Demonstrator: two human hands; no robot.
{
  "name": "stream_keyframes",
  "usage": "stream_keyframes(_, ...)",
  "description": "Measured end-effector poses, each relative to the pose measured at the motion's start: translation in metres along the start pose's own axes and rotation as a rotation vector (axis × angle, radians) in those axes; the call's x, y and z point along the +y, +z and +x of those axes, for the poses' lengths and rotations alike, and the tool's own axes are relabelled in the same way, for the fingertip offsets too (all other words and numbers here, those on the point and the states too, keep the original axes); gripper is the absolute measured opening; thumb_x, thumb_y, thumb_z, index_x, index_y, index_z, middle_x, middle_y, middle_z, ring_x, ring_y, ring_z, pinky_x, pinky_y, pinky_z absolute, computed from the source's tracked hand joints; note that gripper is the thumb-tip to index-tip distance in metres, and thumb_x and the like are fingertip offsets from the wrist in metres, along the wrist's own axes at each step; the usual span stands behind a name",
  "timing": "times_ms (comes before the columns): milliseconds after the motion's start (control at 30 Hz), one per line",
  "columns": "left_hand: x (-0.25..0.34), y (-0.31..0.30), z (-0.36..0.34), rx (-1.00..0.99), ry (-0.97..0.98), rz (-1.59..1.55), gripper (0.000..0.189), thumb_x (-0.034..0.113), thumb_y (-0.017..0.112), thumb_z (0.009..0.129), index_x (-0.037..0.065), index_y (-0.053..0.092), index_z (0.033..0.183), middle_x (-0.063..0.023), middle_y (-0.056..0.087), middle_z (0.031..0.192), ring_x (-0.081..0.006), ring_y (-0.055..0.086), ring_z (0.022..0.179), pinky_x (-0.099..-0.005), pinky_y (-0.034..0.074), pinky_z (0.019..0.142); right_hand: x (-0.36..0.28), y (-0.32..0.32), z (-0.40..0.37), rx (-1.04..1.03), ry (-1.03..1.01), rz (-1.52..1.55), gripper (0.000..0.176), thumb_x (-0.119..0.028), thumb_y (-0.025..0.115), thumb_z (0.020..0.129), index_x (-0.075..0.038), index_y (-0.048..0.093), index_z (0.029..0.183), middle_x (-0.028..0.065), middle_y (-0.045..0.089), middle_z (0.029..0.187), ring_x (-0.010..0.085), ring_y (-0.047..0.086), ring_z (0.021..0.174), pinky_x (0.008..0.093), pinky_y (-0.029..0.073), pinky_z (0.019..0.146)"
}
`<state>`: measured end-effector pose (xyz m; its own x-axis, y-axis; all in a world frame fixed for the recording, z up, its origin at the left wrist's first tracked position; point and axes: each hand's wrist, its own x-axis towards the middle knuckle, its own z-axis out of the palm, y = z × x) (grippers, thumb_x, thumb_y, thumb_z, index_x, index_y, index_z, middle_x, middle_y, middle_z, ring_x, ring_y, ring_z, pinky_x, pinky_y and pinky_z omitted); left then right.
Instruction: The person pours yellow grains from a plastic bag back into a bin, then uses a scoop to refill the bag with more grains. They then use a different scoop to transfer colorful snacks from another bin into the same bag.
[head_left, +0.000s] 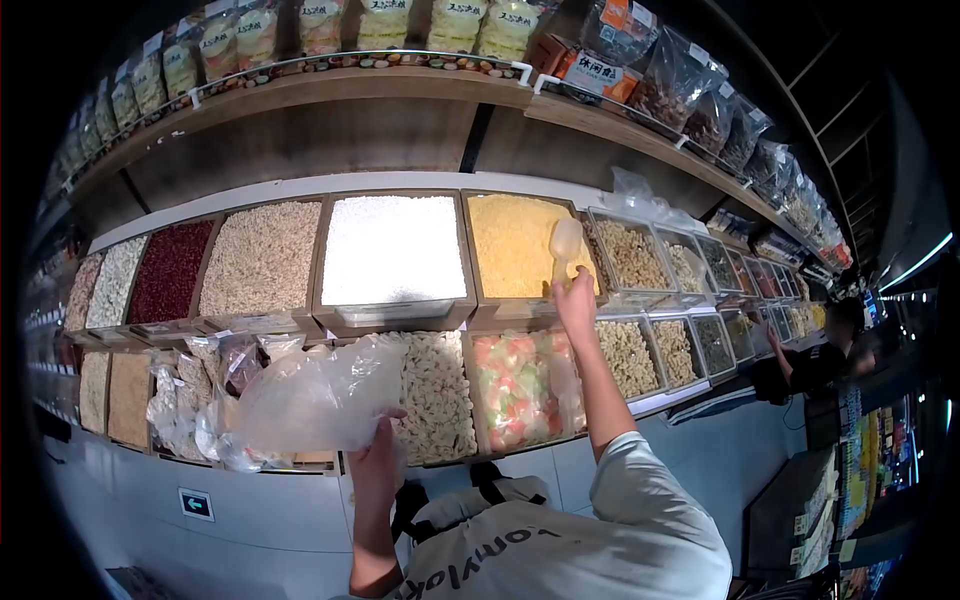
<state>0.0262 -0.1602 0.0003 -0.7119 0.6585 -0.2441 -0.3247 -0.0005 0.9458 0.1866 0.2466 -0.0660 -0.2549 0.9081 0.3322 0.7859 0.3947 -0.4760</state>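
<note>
A clear plastic bag hangs from my left hand, whose fingers are closed on its edge. It spreads to the left above the lower row of bins and looks empty. My right hand is at the front right of the bin of yellow grain. Its fingers close around the handle end of a pale translucent scoop. The scoop's bowl points away from me and lies over the grain. A bin of white grain adjoins on the left.
Bins of dark red beans, pale dried pieces and wrapped sweets stand nearby. Bagged goods lie at lower left. A wooden shelf with packets runs above. Another person stands at the right.
</note>
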Motion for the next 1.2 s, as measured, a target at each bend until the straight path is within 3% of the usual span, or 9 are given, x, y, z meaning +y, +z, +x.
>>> stream_keyframes(67, -0.008, 0.017, -0.002, 0.095, 0.082, -0.010, 0.020, 0.021, 0.053, 0.105, 0.009, 0.069, 0.102, 0.0040, 0.057, 0.088, -0.0040, 0.045, 0.072, -0.0222, 0.036, 0.064, 0.008, 0.010, 0.023, -0.042, -0.014, -0.089, 0.079, -0.035, 0.073, 0.087, 0.000, 0.034, 0.146, 0.0280, 0.058, 0.120, 0.0450, 0.062, 0.109, 0.0507, 0.053, 0.089)
stream_keyframes(367, -0.059, 0.120, -0.014, 0.445, 0.262, -0.284, 0.022, 0.021, 0.056, 0.105, 0.002, 0.067, 0.105, -0.0047, 0.066, 0.106, -0.0129, 0.058, 0.096, -0.0305, 0.045, 0.090, 0.040, 0.002, 0.060, -0.388, 0.001, -0.147, 0.089, -0.040, 0.070, 0.086, 0.000, 0.024, 0.151, 0.0289, 0.065, 0.110, 0.0444, 0.068, 0.100, 0.0524, 0.056, 0.083)
stream_keyframes(500, -0.063, 0.157, -0.018, 0.430, 0.211, -0.319, 0.020, 0.017, 0.056, 0.105, 0.001, 0.065, 0.113, -0.0062, 0.067, 0.108, -0.0109, 0.058, 0.096, -0.0267, 0.046, 0.085, 0.060, 0.003, 0.070, -0.456, -0.057, -0.011, 0.091, -0.035, 0.068, 0.086, -0.003, 0.018, 0.154, 0.0275, 0.066, 0.115, 0.0458, 0.067, 0.100, 0.0491, 0.053, 0.087)
stream_keyframes(533, -0.060, 0.167, -0.018, 0.435, 0.211, -0.302, 0.020, 0.017, 0.056, 0.105, 0.002, 0.066, 0.113, -0.0039, 0.067, 0.106, -0.0064, 0.056, 0.083, -0.0227, 0.045, 0.073, 0.061, 0.005, 0.066, -0.474, -0.066, -0.018, 0.092, -0.035, 0.067, 0.086, -0.003, 0.015, 0.155, 0.0287, 0.065, 0.115, 0.0449, 0.067, 0.103, 0.0496, 0.053, 0.088)
stream_keyframes(633, -0.056, 0.190, -0.012, 0.484, 0.228, -0.277, 0.019, 0.017, 0.056, 0.104, 0.002, 0.066, 0.112, -0.0021, 0.067, 0.102, -0.0035, 0.051, 0.071, -0.0212, 0.042, 0.063, 0.062, 0.013, 0.064, -0.464, -0.075, -0.078, 0.092, -0.033, 0.067, 0.086, -0.002, 0.014, 0.155, 0.0291, 0.064, 0.114, 0.0419, 0.068, 0.101, 0.0512, 0.054, 0.085)
stream_keyframes(800, -0.055, 0.199, -0.014, 0.434, 0.229, -0.248, 0.019, 0.016, 0.055, 0.104, 0.002, 0.066, 0.110, -0.0016, 0.067, 0.101, -0.0026, 0.047, 0.065, -0.0205, 0.039, 0.058, 0.101, 0.029, 0.074, -0.297, -0.105, 0.241, 0.082, -0.025, 0.064, 0.088, -0.003, 0.018, 0.152, 0.0264, 0.065, 0.111, 0.0429, 0.069, 0.095, 0.0503, 0.055, 0.080)
stream_keyframes(900, -0.059, 0.207, -0.015, 0.455, 0.252, -0.244, 0.018, 0.015, 0.055, 0.104, 0.002, 0.065, 0.110, -0.0025, 0.066, 0.102, -0.0030, 0.048, 0.067, -0.0208, 0.039, 0.059, 0.115, 0.017, 0.082, -0.395, -0.008, 0.470, 0.070, -0.017, 0.059, 0.094, -0.003, 0.020, 0.150, 0.0205, 0.068, 0.108, 0.0340, 0.069, 0.076, 0.0416, 0.053, 0.065)
stream_keyframes(967, -0.066, 0.206, -0.012, 0.460, 0.263, -0.234, 0.018, 0.015, 0.055, 0.104, 0.001, 0.064, 0.111, -0.0033, 0.066, 0.104, -0.0035, 0.049, 0.070, -0.0211, 0.039, 0.059, 0.115, 0.005, 0.085, -0.454, 0.184, 1.067, 0.058, -0.014, 0.058, 0.098, -0.004, 0.030, 0.147, 0.0119, 0.067, 0.095, 0.0130, 0.054, 0.061, 0.0281, 0.044, 0.053)
stream_keyframes(1200, -0.066, 0.214, -0.016, 0.476, 0.240, -0.220, 0.017, 0.014, 0.054, 0.104, 0.002, 0.063, 0.111, -0.0039, 0.065, 0.105, -0.0037, 0.049, 0.071, -0.0214, 0.040, 0.059, 0.125, -0.016, 0.088, -0.688, 0.525, 1.576, 0.036, -0.014, 0.057, 0.101, -0.005, 0.051, 0.136, 0.0073, 0.065, 0.096, 0.0060, 0.041, 0.055, 0.0222, 0.035, 0.048)
